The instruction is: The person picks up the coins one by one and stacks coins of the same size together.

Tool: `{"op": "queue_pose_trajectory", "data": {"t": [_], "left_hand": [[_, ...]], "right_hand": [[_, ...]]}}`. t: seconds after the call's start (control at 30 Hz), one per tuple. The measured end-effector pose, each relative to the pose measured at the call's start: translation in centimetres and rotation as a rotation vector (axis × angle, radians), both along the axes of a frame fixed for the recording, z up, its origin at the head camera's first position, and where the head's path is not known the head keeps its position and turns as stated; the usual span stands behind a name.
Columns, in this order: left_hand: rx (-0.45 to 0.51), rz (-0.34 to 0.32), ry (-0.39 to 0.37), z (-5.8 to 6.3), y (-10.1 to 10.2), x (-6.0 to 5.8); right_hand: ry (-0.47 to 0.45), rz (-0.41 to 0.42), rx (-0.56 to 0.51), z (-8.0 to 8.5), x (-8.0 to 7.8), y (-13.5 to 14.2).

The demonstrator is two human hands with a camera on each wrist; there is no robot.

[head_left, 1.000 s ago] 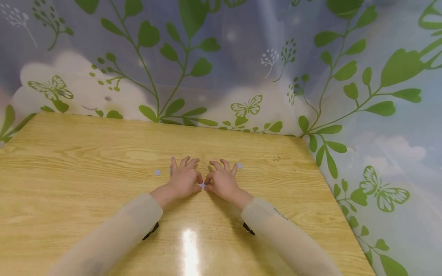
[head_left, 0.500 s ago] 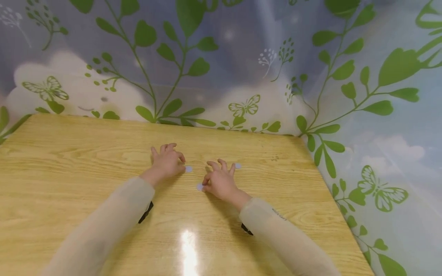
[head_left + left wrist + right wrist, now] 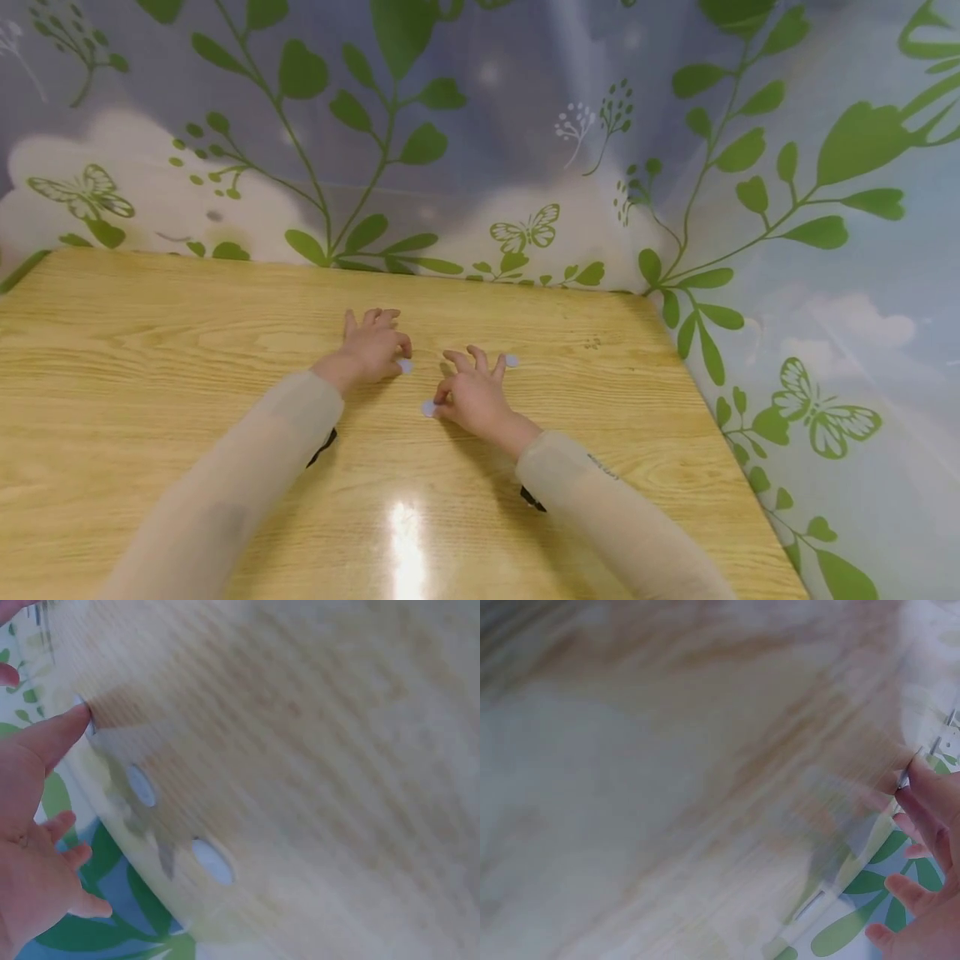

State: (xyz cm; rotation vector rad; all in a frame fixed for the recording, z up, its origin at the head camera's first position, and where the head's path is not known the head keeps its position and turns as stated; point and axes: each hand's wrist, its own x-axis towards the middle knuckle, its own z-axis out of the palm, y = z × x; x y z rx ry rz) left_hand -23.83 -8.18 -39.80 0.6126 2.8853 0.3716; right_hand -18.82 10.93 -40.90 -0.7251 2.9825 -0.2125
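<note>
Small pale round discs lie on the wood-grain table (image 3: 225, 433). My left hand (image 3: 372, 350) is at one disc (image 3: 406, 366) in the head view; in the left wrist view a fingertip touches its edge (image 3: 91, 725), the other fingers spread. Two flat discs, a nearer one (image 3: 213, 862) and a farther one (image 3: 141, 785), show beside that hand; it hides them in the head view. My right hand (image 3: 476, 396) pinches another disc (image 3: 429, 408) between thumb and index finger, edge-on in the right wrist view. A further disc (image 3: 512, 360) lies just beyond the right hand's outer fingers.
Cloth walls (image 3: 465, 167) printed with green leaves and butterflies stand along the table's back and right edges. A bright glare (image 3: 407, 542) crosses the tabletop nearest the body. Both forearms, in pale sleeves, rise from the front, with dark bands at the wrists.
My left hand has left the central disc and moved up and left, then slightly right to another disc's edge. The right hand stays at the central disc. The head view has shifted slightly.
</note>
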Motion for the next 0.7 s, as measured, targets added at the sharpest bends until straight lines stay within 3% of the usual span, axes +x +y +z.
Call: {"op": "queue_pose_trajectory", "data": {"t": [0.2, 0.37, 0.7], "left_hand": [[-0.106, -0.054, 0.011, 0.7, 0.3, -0.3], [-0.149, -0.044, -0.027, 0.9, 0.6, -0.3], [0.052, 0.045, -0.086, 1.2, -0.3, 0.3]], "right_hand": [[-0.002, -0.002, -0.008, 0.2, 0.1, 0.0], [0.008, -0.004, -0.004, 0.2, 0.2, -0.1], [0.012, -0.012, -0.005, 0.1, 0.2, 0.0]]}}
